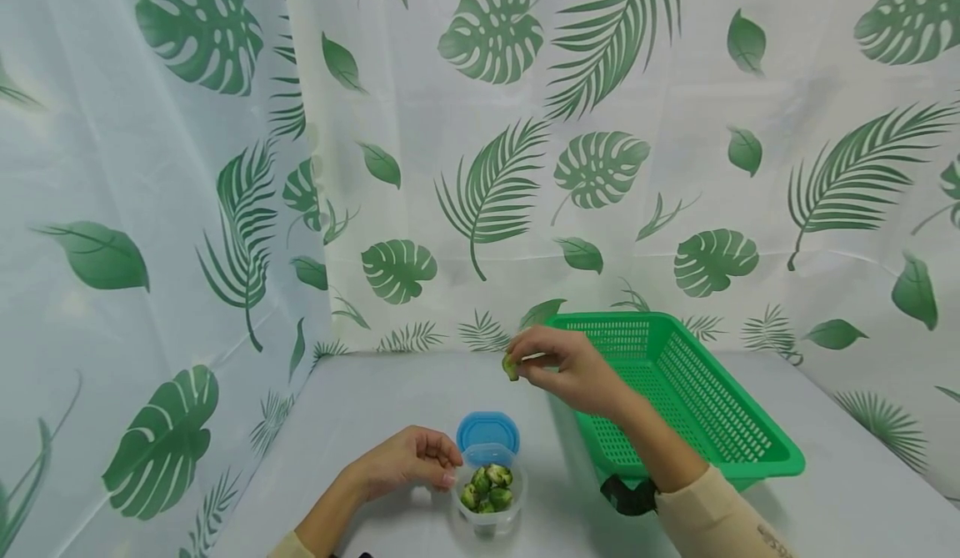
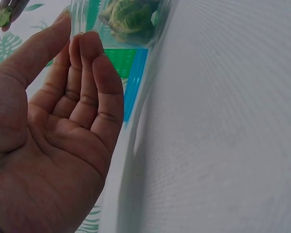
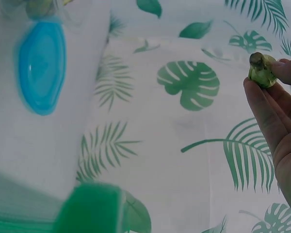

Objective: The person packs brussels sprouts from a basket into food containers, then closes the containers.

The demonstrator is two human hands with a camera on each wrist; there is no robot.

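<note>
Beyond the clear tub [image 1: 486, 521], the right hand [image 1: 566, 368] pinches a sprout [image 1: 510, 367] between thumb and fingers, presumably because it is small, while the left hand [image 1: 405, 463] curves loosely at the tub's left side, perhaps to steady it.

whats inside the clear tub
Several green Brussels sprouts show in the clear tub; the upper ones cover most of its bottom, so their total can't be told.

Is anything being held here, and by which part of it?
The right hand pinches a Brussels sprout by its leafy sides. The left hand is at the clear container's edge; whether it grips cannot be told.
</note>
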